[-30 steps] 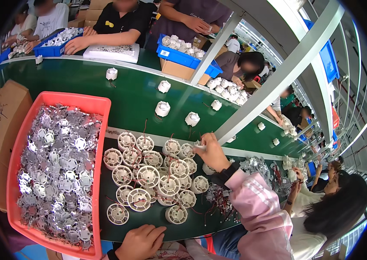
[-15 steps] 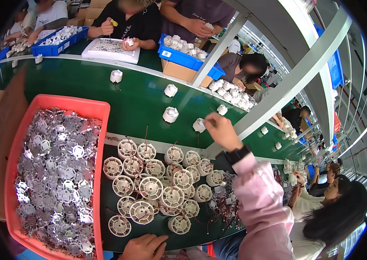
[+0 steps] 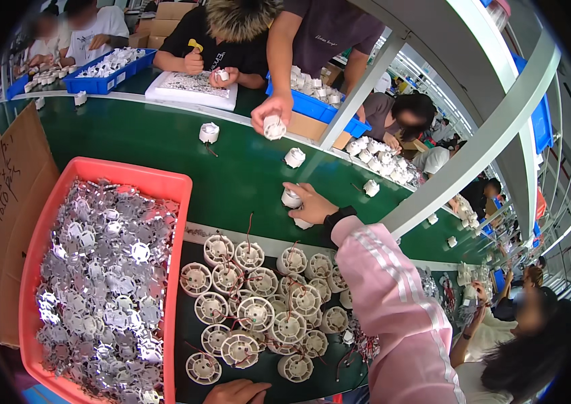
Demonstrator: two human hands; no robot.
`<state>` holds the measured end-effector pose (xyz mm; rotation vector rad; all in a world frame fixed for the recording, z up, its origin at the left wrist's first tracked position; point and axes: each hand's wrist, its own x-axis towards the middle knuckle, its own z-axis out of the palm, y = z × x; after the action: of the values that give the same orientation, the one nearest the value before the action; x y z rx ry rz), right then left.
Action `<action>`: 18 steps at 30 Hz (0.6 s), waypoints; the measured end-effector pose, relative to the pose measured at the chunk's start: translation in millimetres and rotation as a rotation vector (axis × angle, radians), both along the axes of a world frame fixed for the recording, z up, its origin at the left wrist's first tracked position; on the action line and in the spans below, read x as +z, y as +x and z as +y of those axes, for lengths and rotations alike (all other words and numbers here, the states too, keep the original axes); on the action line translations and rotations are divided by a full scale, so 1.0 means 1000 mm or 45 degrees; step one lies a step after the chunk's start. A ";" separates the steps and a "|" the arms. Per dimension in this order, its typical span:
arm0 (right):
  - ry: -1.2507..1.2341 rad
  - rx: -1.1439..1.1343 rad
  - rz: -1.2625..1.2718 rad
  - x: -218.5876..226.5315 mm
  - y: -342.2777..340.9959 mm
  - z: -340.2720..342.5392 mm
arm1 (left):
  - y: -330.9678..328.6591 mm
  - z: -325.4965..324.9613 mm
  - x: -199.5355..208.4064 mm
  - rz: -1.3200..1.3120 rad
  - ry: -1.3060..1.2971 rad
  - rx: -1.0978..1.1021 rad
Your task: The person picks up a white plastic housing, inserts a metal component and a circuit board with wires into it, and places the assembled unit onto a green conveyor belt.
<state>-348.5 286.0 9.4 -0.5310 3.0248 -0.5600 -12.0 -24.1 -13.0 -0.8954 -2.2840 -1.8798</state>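
Note:
On the green belt, my right hand (image 3: 313,205) curls its fingers round a small white cylindrical part (image 3: 291,198). A second white part (image 3: 303,223) shows beneath that hand, mostly covered by it. My left hand (image 3: 237,392) rests at the lower edge, partly cut off by the frame. Its fingers are loosely extended and hold nothing that I can see. Just beyond it lie several round off-white spoked housings (image 3: 255,314) with thin red wires, some stacked on others.
A red bin (image 3: 184,222) full of flat silvery metal pieces stands left, beside a cardboard flap (image 3: 12,195). A grey metal post (image 3: 366,91) rises at the belt's far side. A co-worker's hand (image 3: 274,111) holds a white part (image 3: 274,127) over the belt. Loose wired connectors (image 3: 364,343) lie right.
My right hand has moved left along the belt to another white part, and the part it touched has shifted left too. A co-worker's hand has reached over the belt. The view has shifted slightly.

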 end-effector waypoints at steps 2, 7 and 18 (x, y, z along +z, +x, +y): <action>0.093 -0.044 -0.070 0.008 0.006 -0.002 | -0.001 0.001 0.000 -0.007 0.014 0.002; 0.148 0.016 -0.068 0.067 0.056 -0.026 | -0.005 0.000 0.008 -0.037 0.053 -0.031; -0.290 0.687 -0.145 0.145 0.323 -0.121 | 0.010 0.007 0.043 -0.242 0.374 -0.475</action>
<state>-25.7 164.5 154.0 -1.2209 2.5538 -0.8519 -1.8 -17.2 29.6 -1.2076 -1.9530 -2.4694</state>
